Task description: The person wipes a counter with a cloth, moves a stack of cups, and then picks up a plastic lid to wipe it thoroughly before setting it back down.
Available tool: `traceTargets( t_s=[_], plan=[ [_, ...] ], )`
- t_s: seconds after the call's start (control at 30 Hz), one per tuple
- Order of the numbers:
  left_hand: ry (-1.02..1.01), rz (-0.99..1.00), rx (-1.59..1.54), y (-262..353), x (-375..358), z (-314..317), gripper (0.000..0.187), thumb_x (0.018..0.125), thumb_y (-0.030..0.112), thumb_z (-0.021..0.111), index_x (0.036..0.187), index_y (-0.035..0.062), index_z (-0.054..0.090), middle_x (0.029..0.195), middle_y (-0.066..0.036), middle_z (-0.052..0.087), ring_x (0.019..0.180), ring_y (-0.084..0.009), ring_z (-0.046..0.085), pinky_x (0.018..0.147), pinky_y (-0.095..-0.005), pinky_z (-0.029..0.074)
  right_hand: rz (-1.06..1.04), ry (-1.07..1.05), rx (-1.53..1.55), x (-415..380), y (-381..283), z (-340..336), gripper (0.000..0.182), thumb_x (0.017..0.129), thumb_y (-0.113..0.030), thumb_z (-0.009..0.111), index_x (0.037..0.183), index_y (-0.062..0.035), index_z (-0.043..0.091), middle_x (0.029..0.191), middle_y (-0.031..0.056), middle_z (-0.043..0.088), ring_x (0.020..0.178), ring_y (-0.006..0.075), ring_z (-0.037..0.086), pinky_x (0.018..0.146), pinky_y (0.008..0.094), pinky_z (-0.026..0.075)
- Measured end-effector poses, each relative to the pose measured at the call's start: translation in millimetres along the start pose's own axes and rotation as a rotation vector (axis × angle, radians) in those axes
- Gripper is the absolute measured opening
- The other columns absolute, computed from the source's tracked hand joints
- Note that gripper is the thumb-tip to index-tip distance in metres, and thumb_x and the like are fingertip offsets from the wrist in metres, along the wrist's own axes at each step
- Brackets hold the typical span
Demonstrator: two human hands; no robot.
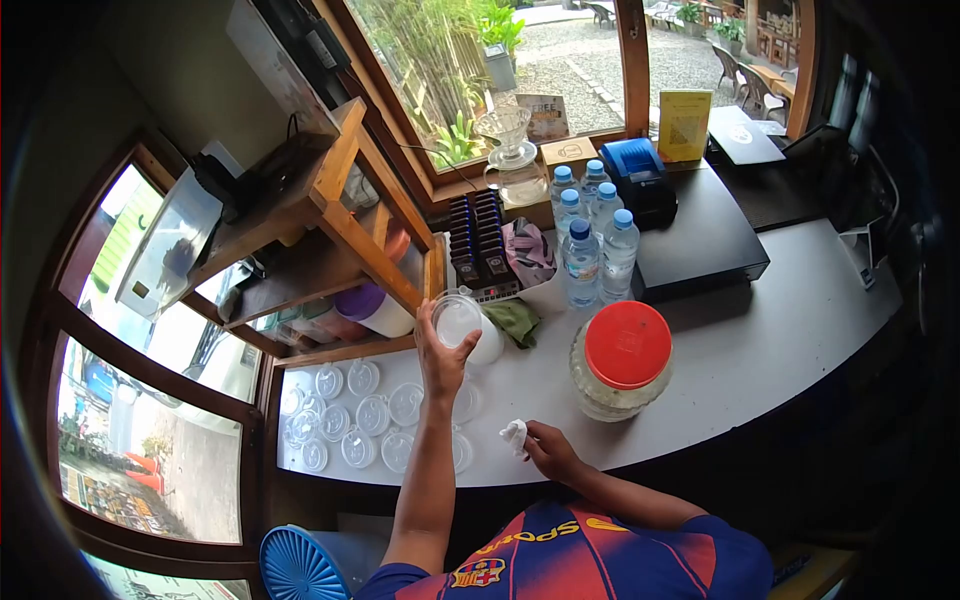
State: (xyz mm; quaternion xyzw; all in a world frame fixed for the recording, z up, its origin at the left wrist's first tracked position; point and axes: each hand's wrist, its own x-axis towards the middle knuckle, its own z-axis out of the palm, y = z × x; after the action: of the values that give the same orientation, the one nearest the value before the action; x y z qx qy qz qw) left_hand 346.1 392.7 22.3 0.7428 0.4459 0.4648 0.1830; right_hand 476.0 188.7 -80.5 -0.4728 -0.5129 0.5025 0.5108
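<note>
My left hand (441,352) reaches over the counter with its fingers curved around a clear round plastic lid (458,321). Beside and partly behind that lid stands a whitish translucent cylinder (488,342), perhaps a stack of cups or lids. Many similar clear lids (372,414) lie spread over the counter's left end, left of my forearm. My right hand (553,452) is closed on a crumpled white tissue (514,437) near the counter's front edge. A large clear jar with a red lid (628,345) stands just beyond my right hand.
Several water bottles (582,262) stand behind the jar, beside a black box (695,235) bearing a blue-topped device (634,165). A green cloth (513,322) lies near the cylinder. A wooden shelf (345,220) rises at left; a blue lidded bin (305,562) is below.
</note>
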Motion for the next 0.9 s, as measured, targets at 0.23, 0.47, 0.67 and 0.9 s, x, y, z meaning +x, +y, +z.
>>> traceTargets(
  t_s=[0.23,0.47,0.67,0.9],
  plan=[
    [0.084,-0.241,-0.919,21,-21,-21,0.065,0.089,0.013,0.077,0.139,0.0030,0.036,0.104,-0.003,0.058,0.088,-0.0104,0.060,0.086,-0.0276,0.055,0.013,0.024,0.027,0,19,3,0.017,0.099,-0.001,0.049,0.112,0.0035,0.059,0.093,0.0097,0.064,0.080,0.0158,0.066,0.073,0.0291,0.057],
    [0.178,-0.401,-1.196,59,-58,-65,0.039,0.094,0.010,0.070,0.126,0.0075,0.047,0.096,-0.003,0.062,0.075,-0.0067,0.059,0.088,-0.0384,0.062,-0.048,0.073,0.093,-1,15,5,0.020,0.100,-0.008,0.050,0.114,0.0010,0.061,0.089,0.0069,0.064,0.074,0.0125,0.061,0.069,0.0277,0.052],
    [0.253,-0.390,-1.184,84,-97,-98,0.039,0.095,0.007,0.068,0.122,0.0089,0.040,0.099,-0.008,0.064,0.077,-0.0102,0.060,0.089,-0.0407,0.060,-0.115,0.073,0.220,-9,-16,21,0.023,0.102,-0.010,0.050,0.120,0.0013,0.059,0.098,0.0050,0.065,0.089,0.0116,0.061,0.083,0.0281,0.049],
    [0.215,-0.421,-1.043,105,-149,-107,0.039,0.097,0.013,0.066,0.127,0.0026,0.043,0.103,-0.015,0.070,0.085,-0.0181,0.071,0.077,-0.0333,0.060,-0.293,0.046,0.346,-19,-101,63,0.026,0.105,-0.015,0.050,0.124,0.0018,0.055,0.098,0.0061,0.065,0.092,0.0137,0.063,0.084,0.0294,0.050]
  ],
)
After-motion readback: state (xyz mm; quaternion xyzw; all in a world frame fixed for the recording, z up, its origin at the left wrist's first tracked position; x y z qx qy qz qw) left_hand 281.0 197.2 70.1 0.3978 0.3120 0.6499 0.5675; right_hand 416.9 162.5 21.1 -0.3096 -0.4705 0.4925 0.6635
